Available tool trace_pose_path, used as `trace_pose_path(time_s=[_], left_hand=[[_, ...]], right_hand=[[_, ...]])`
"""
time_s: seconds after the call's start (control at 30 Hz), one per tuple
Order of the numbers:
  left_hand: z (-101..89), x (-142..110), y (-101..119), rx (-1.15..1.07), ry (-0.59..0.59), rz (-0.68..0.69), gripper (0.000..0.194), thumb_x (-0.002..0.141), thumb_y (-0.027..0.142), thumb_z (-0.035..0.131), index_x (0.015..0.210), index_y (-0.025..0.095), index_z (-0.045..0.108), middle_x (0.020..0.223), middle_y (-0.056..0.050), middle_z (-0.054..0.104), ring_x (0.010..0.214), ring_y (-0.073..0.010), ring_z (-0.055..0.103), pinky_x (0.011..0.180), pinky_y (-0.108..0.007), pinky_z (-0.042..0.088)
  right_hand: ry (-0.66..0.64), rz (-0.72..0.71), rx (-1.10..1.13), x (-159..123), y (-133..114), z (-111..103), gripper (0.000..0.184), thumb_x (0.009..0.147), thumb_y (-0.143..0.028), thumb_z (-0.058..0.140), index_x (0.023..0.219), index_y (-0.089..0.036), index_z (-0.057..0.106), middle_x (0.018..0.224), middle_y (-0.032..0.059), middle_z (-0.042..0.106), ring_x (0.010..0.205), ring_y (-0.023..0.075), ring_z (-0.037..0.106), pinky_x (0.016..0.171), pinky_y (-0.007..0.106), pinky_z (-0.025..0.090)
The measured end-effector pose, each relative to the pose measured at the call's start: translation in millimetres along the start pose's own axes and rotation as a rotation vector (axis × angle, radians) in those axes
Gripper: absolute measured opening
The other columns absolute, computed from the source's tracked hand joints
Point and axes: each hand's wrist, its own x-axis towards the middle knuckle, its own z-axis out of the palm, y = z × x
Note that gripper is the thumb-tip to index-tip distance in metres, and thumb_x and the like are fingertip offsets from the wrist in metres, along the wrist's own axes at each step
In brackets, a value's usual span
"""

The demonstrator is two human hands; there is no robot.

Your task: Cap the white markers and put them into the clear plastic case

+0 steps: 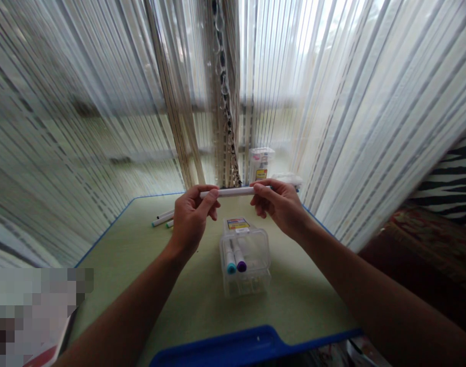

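Note:
A white marker is held level above the table, one end in each hand. My left hand pinches its left end between thumb and fingers. On its right end, the thumb and fingers of my right hand are closed, hiding that tip. Below the marker, a clear plastic box lies on the table with its lid open toward me. Inside it are a marker with a teal end and one with a purple end. Several loose markers lie left of my left hand, partly covered by it.
The pale green table has a blue edge and a blue tray at its front. A clear container with a yellow label stands at the back. String curtains hang behind the table, and a zebra-striped cloth is at right.

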Motion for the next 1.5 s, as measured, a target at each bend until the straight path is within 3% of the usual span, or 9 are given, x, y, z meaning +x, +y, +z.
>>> trace_pose_path(time_s=[0.37, 0.77, 0.97, 1.13, 1.5], left_hand=[[-0.6, 2, 4, -0.192, 0.01, -0.078, 0.023, 0.084, 0.028, 0.063, 0.095, 0.008, 0.069, 0.063, -0.004, 0.066, 0.046, -0.0122, 0.056, 0.045, -0.024, 0.045], [-1.0, 1, 7, -0.225, 0.007, -0.099, 0.026, 0.085, 0.03, 0.059, 0.095, 0.009, 0.069, 0.066, -0.007, 0.069, 0.048, -0.0126, 0.057, 0.047, -0.025, 0.045], [-2.1, 2, 2, -0.135, -0.011, -0.052, 0.025, 0.086, 0.032, 0.062, 0.094, 0.01, 0.069, 0.066, -0.005, 0.069, 0.047, -0.0116, 0.056, 0.047, -0.025, 0.046], [-3.5, 3, -1, -0.026, -0.018, -0.004, 0.023, 0.08, 0.032, 0.075, 0.091, 0.012, 0.069, 0.066, -0.002, 0.069, 0.048, -0.0096, 0.055, 0.047, -0.023, 0.046], [-5.5, 4, -4, -0.003, -0.016, 0.017, 0.027, 0.075, 0.036, 0.081, 0.088, 0.015, 0.07, 0.07, 0.0, 0.067, 0.048, -0.0074, 0.055, 0.048, -0.022, 0.047]], right_hand=[[-0.025, 0.051, 0.083, 1, -4, -3, 0.024, 0.084, -0.032, 0.062, 0.095, -0.012, 0.072, 0.066, 0.0047, 0.072, 0.042, 0.012, 0.059, 0.037, 0.022, 0.041], [-0.031, 0.107, 0.158, 1, -6, -4, 0.027, 0.089, -0.03, 0.052, 0.098, -0.013, 0.072, 0.068, 0.0056, 0.074, 0.044, 0.0127, 0.06, 0.039, 0.023, 0.045], [-0.005, 0.06, 0.09, 1, -5, -1, 0.023, 0.083, -0.034, 0.067, 0.093, -0.013, 0.072, 0.066, 0.0039, 0.074, 0.04, 0.0106, 0.059, 0.035, 0.02, 0.041], [0.001, 0.009, 0.011, 1, -1, 2, 0.03, 0.072, -0.037, 0.083, 0.088, -0.014, 0.071, 0.064, 0.0022, 0.073, 0.038, 0.009, 0.058, 0.034, 0.018, 0.04], [0.001, -0.025, -0.027, 1, 0, 1, 0.028, 0.071, -0.036, 0.085, 0.086, -0.016, 0.074, 0.064, 0.0012, 0.071, 0.041, 0.0076, 0.057, 0.036, 0.018, 0.041]])
